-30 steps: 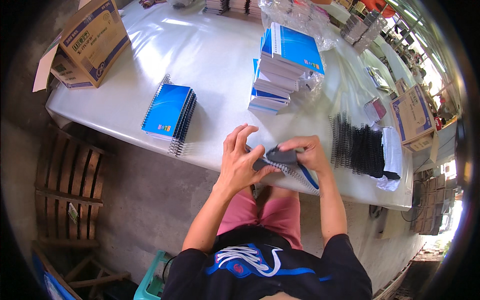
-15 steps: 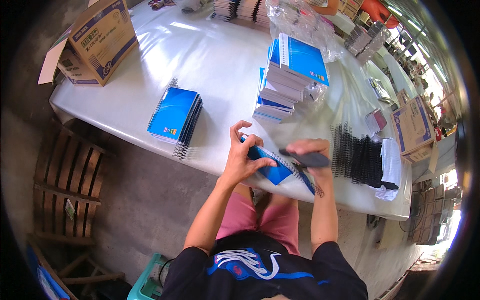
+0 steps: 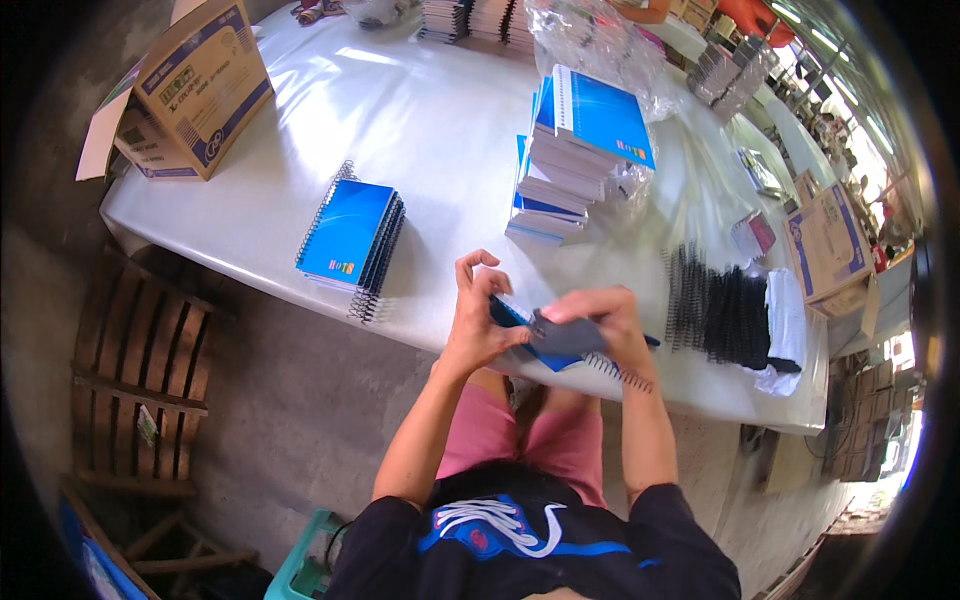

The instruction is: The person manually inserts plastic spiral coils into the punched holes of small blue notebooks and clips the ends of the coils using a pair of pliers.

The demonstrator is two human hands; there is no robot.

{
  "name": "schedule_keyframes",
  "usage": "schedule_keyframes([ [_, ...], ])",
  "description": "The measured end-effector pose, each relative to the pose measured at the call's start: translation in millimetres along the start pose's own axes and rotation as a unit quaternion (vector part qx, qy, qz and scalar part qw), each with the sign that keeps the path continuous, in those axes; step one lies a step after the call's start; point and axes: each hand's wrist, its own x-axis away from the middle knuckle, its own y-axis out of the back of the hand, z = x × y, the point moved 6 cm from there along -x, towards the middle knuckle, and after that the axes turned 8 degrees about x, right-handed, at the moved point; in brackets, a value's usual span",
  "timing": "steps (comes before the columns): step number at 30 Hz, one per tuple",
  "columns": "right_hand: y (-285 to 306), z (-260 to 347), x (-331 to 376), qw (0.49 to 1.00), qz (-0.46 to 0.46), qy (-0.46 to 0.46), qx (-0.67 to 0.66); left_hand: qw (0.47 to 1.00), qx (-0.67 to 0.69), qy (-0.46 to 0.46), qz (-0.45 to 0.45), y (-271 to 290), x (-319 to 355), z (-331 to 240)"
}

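At the table's front edge, my left hand (image 3: pixel 476 318) grips a blue-covered notebook (image 3: pixel 556 361) between thumb and fingers. A dark spiral binding coil (image 3: pixel 627 375) runs along the notebook's edge, and its loose end sticks out to the right beneath my right wrist. My right hand (image 3: pixel 606 313) is closed on a flat dark grey pad (image 3: pixel 570 336), whose exact kind I cannot make out. The pad lies over the coil edge, close to my left thumb, and hides part of the notebook.
Spiral-bound notebooks (image 3: pixel 350 235) are piled to the left. A tall stack of blue notebooks (image 3: pixel 605 115) stands ahead. Black coils (image 3: pixel 715 315) lie at right beside a white cloth (image 3: pixel 784 320). A cardboard box (image 3: pixel 195 90) sits far left, another box (image 3: pixel 828 240) right.
My right hand with the grey pad has moved left along the coil toward my left hand. The left hand keeps hold of the notebook in nearly the same place.
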Motion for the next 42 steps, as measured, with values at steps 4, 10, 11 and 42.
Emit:
schedule_keyframes([
  [4,-5,11,-5,0.993,0.011,-0.004,0.116,1.0,0.014,0.003,-0.012,1,0,19],
  [10,-6,11,-13,0.988,-0.001,-0.025,0.15,0.993,0.081,0.081,0.017,-2,2,28],
  [11,-7,18,-13,0.999,-0.004,0.028,-0.042,0.995,0.066,0.071,0.021,-4,-3,23],
  [42,21,-4,118,0.751,-0.112,-0.11,0.641,0.949,0.168,0.125,-0.234,17,21,-13],
])
